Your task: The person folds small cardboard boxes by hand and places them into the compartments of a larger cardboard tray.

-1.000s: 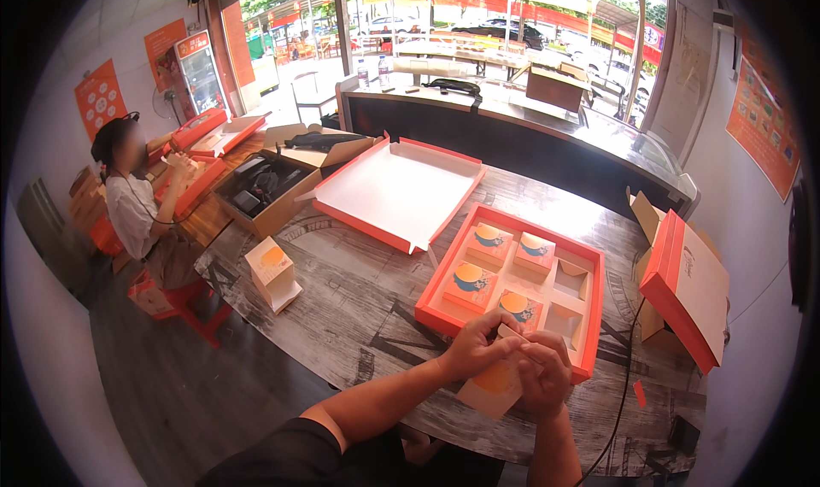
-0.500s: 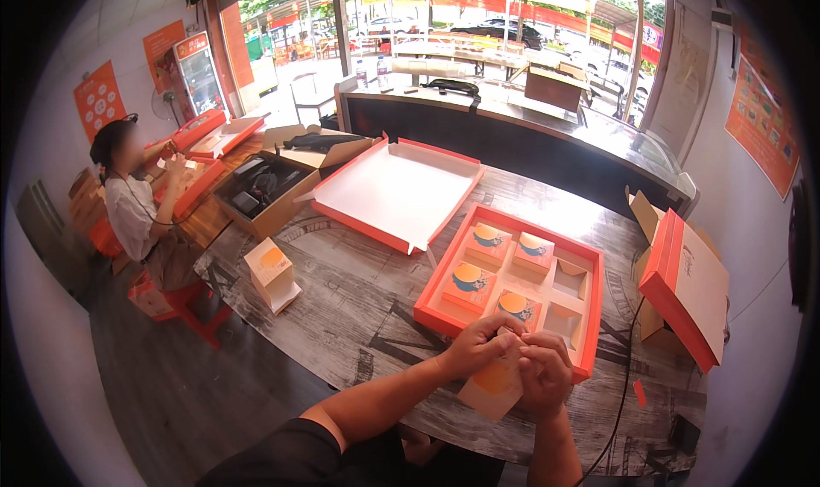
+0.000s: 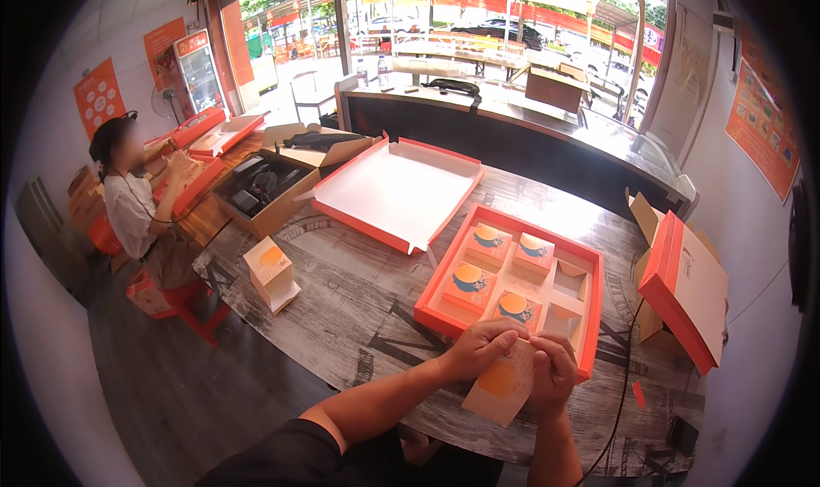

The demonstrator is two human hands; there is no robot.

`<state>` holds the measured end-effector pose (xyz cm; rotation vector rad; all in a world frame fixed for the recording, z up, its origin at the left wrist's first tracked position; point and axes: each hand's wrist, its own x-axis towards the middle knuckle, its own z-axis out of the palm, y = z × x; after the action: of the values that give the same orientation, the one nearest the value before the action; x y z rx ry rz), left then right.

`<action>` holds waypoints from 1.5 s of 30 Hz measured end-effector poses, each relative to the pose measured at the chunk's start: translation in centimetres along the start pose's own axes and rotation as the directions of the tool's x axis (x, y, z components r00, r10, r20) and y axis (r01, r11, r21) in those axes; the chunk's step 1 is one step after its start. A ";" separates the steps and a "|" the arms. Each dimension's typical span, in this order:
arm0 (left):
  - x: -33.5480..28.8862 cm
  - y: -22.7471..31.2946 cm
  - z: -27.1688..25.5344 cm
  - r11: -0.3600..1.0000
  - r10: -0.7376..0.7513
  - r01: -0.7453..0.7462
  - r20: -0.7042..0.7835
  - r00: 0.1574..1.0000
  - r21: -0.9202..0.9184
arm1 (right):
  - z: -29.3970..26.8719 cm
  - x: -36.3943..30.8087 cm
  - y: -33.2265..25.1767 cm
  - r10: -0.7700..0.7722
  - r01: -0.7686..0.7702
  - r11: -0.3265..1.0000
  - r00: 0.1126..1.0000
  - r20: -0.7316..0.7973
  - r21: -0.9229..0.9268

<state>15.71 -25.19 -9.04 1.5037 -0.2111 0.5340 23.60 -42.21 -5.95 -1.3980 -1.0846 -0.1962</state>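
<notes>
A: State of the left hand (image 3: 483,351)?
B: Grasping. Thumb and fingers pinch the upper edge of a small pale carton (image 3: 502,390) with an orange patch.
A: And the right hand (image 3: 553,374)?
B: Also grasping; its fingertips grip the same edge, just beside the left's.
A: Location and attitude of the carton?
B: At the near side of the table (image 3: 342,326), in front of the red tray (image 3: 433,319), tilted, its lower end toward the person.
A: Contents of the tray?
B: Four patterned boxes (image 3: 469,284), two in the far row and two in the near row, in the left and middle compartments.
A: Surrounding items?
B: Far of the tray and to its left, a white-lined lid (image 3: 401,188), inside up. Near the table's left edge, a second carton (image 3: 272,266), upright. At right, a red-edged box (image 3: 690,282), leaning. Far left, a seated co-worker (image 3: 132,205).
</notes>
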 end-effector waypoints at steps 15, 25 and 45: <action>0.0 0.0 -0.1 0.991 0.099 -0.091 -0.073 0.992 0.100 | 0.1 -0.1 -0.1 0.142 -0.142 0.989 0.990 -0.007 0.028; -0.2 0.5 0.1 0.994 0.026 -0.014 -0.112 0.993 0.104 | 0.0 -0.5 0.9 0.199 -0.200 0.976 0.980 0.014 0.089; -0.2 0.7 -0.1 0.998 -0.067 0.067 -0.111 0.992 -0.002 | -0.2 -0.7 1.1 0.388 -0.413 0.801 0.909 0.151 0.433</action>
<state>15.14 -25.13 -8.52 1.4728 -0.0737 0.5624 24.13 -42.40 -7.16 -1.1682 -0.7831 0.3928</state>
